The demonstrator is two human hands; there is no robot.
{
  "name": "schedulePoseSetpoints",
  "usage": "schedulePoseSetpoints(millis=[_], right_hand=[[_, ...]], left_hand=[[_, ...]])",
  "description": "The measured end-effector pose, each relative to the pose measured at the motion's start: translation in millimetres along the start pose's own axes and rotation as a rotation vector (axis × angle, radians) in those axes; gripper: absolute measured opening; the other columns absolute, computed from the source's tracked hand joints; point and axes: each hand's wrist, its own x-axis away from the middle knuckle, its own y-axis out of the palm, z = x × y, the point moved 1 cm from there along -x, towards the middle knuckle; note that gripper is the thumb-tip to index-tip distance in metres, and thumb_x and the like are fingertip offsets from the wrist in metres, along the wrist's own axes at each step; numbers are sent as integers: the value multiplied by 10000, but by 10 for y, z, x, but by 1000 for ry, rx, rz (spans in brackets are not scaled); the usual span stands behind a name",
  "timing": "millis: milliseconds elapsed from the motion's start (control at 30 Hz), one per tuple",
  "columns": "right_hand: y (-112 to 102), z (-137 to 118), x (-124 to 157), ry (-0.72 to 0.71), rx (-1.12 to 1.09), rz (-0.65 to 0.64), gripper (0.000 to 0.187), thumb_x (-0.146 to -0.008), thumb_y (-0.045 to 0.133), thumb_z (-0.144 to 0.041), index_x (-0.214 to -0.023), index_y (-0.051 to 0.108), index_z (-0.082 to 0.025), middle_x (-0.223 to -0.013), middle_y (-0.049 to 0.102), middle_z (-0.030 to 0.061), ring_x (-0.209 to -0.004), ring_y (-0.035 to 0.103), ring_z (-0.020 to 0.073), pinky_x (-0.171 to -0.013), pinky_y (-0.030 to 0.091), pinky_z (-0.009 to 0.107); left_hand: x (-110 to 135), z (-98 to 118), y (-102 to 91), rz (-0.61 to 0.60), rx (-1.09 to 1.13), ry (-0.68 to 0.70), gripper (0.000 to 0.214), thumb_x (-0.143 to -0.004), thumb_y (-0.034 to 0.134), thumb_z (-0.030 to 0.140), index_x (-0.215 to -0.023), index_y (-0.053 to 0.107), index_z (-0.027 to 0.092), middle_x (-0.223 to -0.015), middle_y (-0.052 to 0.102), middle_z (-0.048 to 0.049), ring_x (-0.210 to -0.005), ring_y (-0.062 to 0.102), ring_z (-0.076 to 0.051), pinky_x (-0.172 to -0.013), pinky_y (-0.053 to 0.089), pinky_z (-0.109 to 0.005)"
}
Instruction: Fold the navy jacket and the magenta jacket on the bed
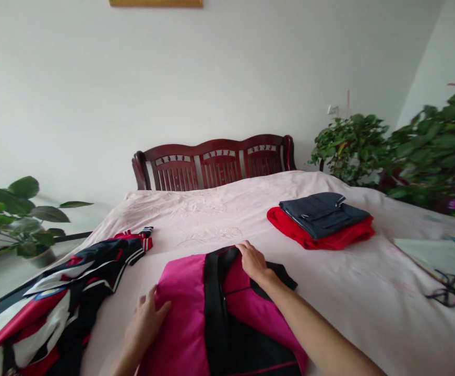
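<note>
A pink and black jacket lies on the bed in front of me, its left part folded inward over the rest. My right hand is closed on the top edge near the black collar, with fingertips over the far side. At the jacket's left edge is my left hand, thumb and fingers apart, the thumb touching the pink cloth. The lower end of the jacket runs out of view.
Crumpled red, white and dark clothes lie at the left. A folded dark garment rests on folded red cloth at right. Glasses lie on papers near the right edge. Behind the pale bedsheet stands a wooden bench back; plants flank the bed.
</note>
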Motion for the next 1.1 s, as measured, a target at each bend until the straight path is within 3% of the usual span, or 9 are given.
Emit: schedulePoseSetpoints(millis=[67,200,300,400,500,600,700,867,1100], right_hand=[[20,33,-92,22,47,-37,604,-857,373,0,-1383,522,-258,-1411,531,76,-1132,612,186,-924,467,299],[80,80,-229,74,129,-85,581,-874,382,-30,-1405,484,-243,-1344,559,111,-1058,643,209,-846,473,311],[113,133,-292,102,167,-100,437,-920,342,-77,-1236,609,-217,-1231,605,120,-1009,654,216,-818,466,317],[119,193,-317,95,181,-105,402,-952,306,-118,-1103,660,-234,-1219,603,99,-963,656,201,-786,461,308],[113,243,-312,83,183,-96,380,-969,310,-165,-1098,655,-262,-1236,593,68,-947,652,190,-757,455,298],[108,285,-305,92,184,-87,382,-962,325,-168,-1161,627,-287,-1259,576,52,-967,645,186,-748,450,291],[102,334,-318,138,188,-84,426,-925,348,-121,-1234,603,-265,-1275,558,90,-951,647,193,-748,447,300],[96,449,-371,140,156,-108,370,-928,372,-147,-1037,703,-272,-1180,616,65,-929,653,188,-767,441,288],[31,558,-448,208,110,-71,390,-804,488,-59,-1047,732,-243,-1147,671,70,-999,653,206,-809,470,287]], left_hand=[[14,239,87,91,-237,199,517,-871,552,360,-1350,521,168,-1362,574,-154,-1225,561,-344,-1047,430,-522],[72,896,435,-85,-345,552,436,-900,515,309,-1324,566,220,-1360,593,-93,-1257,529,-271,-1078,403,-410],[73,1315,805,-196,-486,677,492,-842,587,295,-1326,573,205,-1285,628,-101,-1202,549,-278,-1065,397,-404],[14,1545,1161,-169,-694,714,584,-811,614,236,-1378,521,130,-1255,636,-159,-1223,519,-325,-1105,328,-482],[-86,1617,1392,-130,-753,693,477,-865,492,116,-1337,541,66,-1162,674,-203,-1161,558,-327,-1125,263,-540],[-180,1606,1467,-134,-752,692,405,-896,362,52,-1203,624,44,-1032,705,-209,-1055,606,-308,-1123,246,-539],[-228,1562,1432,-171,-736,742,401,-912,328,62,-1138,658,86,-995,707,-173,-1022,610,-283,-1108,274,-495],[-222,1475,1332,-270,-704,852,390,-911,376,112,-1181,650,176,-1019,689,-114,-1009,582,-258,-991,377,-422],[-219,1399,1317,-385,-686,927,441,-877,447,150,-1265,638,237,-1031,683,-104,-1017,566,-262,-953,383,-415]])
